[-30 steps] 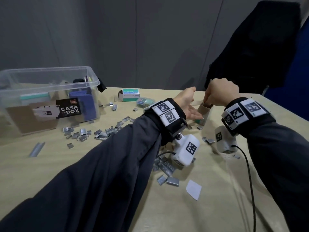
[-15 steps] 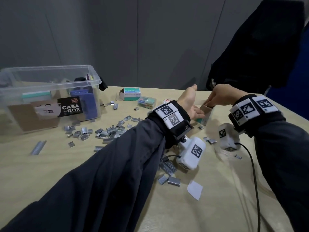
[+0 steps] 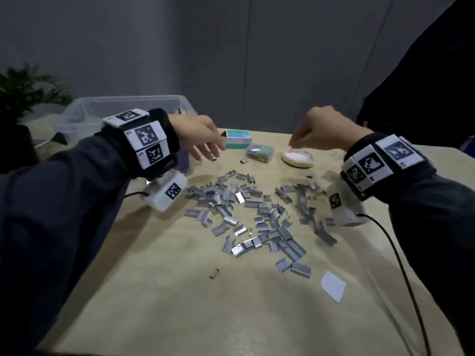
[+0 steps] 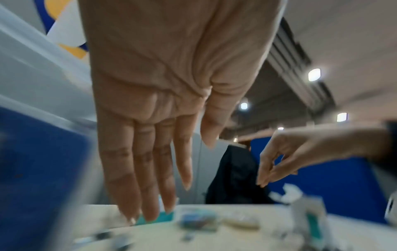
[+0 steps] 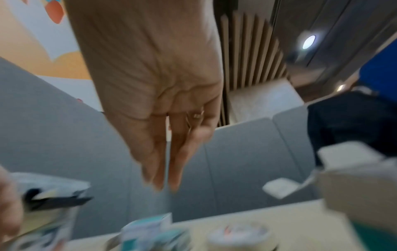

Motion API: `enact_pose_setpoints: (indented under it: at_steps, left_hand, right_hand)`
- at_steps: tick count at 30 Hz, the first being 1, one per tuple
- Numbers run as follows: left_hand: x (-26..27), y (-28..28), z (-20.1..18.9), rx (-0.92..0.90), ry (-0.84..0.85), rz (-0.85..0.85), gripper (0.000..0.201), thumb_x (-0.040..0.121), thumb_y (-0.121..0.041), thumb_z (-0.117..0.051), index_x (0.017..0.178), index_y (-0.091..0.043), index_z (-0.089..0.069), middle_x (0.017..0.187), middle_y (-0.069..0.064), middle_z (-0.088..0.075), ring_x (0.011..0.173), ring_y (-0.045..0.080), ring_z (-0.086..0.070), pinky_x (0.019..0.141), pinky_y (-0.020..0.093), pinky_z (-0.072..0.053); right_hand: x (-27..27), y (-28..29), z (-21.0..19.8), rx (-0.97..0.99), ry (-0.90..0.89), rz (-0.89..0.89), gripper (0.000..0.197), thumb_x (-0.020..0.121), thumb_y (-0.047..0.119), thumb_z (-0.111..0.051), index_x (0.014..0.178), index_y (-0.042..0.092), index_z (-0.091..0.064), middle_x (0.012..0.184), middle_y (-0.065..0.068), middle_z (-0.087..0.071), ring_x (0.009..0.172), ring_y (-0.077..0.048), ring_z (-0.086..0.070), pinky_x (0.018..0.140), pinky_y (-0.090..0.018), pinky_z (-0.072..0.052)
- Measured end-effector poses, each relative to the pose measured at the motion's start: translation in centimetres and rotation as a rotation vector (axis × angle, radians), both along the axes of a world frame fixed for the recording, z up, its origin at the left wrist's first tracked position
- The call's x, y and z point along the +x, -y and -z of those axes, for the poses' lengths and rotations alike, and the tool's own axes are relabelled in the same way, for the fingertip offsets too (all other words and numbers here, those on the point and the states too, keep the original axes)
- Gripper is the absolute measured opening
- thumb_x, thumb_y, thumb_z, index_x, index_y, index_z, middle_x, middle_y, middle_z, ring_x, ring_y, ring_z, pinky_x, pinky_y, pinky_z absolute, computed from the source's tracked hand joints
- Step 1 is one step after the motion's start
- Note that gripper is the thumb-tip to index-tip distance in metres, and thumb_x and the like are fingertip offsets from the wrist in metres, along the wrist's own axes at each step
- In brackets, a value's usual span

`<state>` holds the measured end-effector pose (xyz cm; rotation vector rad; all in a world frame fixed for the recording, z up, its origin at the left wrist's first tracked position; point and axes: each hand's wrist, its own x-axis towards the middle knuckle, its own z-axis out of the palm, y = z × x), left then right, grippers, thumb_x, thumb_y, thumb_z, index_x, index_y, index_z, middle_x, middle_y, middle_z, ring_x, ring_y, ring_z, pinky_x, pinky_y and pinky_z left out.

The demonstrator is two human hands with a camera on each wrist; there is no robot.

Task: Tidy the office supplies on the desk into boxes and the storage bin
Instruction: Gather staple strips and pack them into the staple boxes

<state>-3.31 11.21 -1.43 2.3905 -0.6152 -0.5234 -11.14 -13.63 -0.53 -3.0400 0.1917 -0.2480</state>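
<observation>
Your left hand (image 3: 198,136) is flat, empty; right hand (image 3: 321,129) loosely extended, empty; staples (image 3: 246,214) lie scattered below both.

The head camera is looking forward and down over the desk (image 3: 154,291) from above both wrists. Each wrist camera is sitting close under its palm, looking along the fingers toward the far edge. All three are sharing what seems, through blur, the green-topped box (image 3: 236,139).

No readable text or brand shows — only square coded markers on the wristbands (image 3: 147,140).
</observation>
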Motion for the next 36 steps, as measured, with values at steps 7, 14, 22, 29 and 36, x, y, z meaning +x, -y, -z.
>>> enact_pose_setpoints:
  at_steps: [7, 14, 22, 29, 36]
  left_hand:
    - [0.4, -3.5, 2.6, 0.491, 0.056, 0.162, 0.041, 0.087, -0.034, -0.069, 0.123, -0.016, -0.059, 0.108, -0.003, -0.06, 0.102, 0.017, -0.059, 0.083, 0.032, -0.054]
    - [-1.2, -2.0, 3.5, 0.392, 0.26, 0.281, 0.033, 0.088, -0.034, -0.068, 0.116, -0.016, -0.066, 0.1, -0.002, -0.067, 0.086, 0.011, -0.06, 0.077, 0.021, -0.049]
    - [-2.6, -1.0, 4.2, 0.394, 0.218, 0.374, 0.04, 0.071, -0.039, -0.082, 0.103, -0.022, -0.066, 0.096, 0.001, -0.066, 0.078, 0.012, -0.058, 0.069, 0.025, -0.049]
    - [-2.2, -0.8, 4.3, 0.406, 0.237, 0.255, 0.019, 0.08, -0.035, -0.076, 0.086, -0.02, -0.067, 0.083, -0.004, -0.065, 0.072, 0.009, -0.056, 0.068, 0.025, -0.046]
    - [-1.2, 0.6, 5.0, 0.412, 0.209, 0.163, 0.025, 0.085, -0.04, -0.07, 0.078, -0.017, -0.063, 0.08, -0.001, -0.061, 0.072, 0.012, -0.054, 0.059, 0.021, -0.043]
  right_hand:
    - [4.2, -6.5, 3.7, 0.009, -0.484, -0.261, 0.051, 0.093, 0.013, -0.064, 0.141, 0.026, -0.051, 0.136, 0.0, -0.055, 0.111, -0.025, -0.063, 0.092, -0.034, -0.054]
    - [6.5, -9.3, 5.0, -0.221, -0.571, -0.344, 0.062, 0.095, 0.014, -0.06, 0.147, 0.042, -0.039, 0.141, 0.003, -0.051, 0.128, -0.021, -0.049, 0.107, -0.035, -0.039]
    - [4.3, -8.2, 4.6, -0.228, -0.555, -0.435, 0.047, 0.088, 0.017, -0.071, 0.13, 0.035, -0.061, 0.117, 0.004, -0.068, 0.11, -0.019, -0.062, 0.1, -0.037, -0.048]
    - [1.5, -8.7, 3.7, 0.019, -0.413, -0.48, 0.021, 0.077, 0.04, -0.08, 0.096, 0.031, -0.077, 0.092, 0.013, -0.073, 0.089, -0.007, -0.065, 0.085, -0.029, -0.052]
    - [1.8, -9.4, 5.1, -0.041, -0.445, -0.492, 0.021, 0.076, 0.045, -0.079, 0.083, 0.029, -0.068, 0.078, 0.013, -0.067, 0.075, -0.007, -0.058, 0.071, -0.025, -0.045]
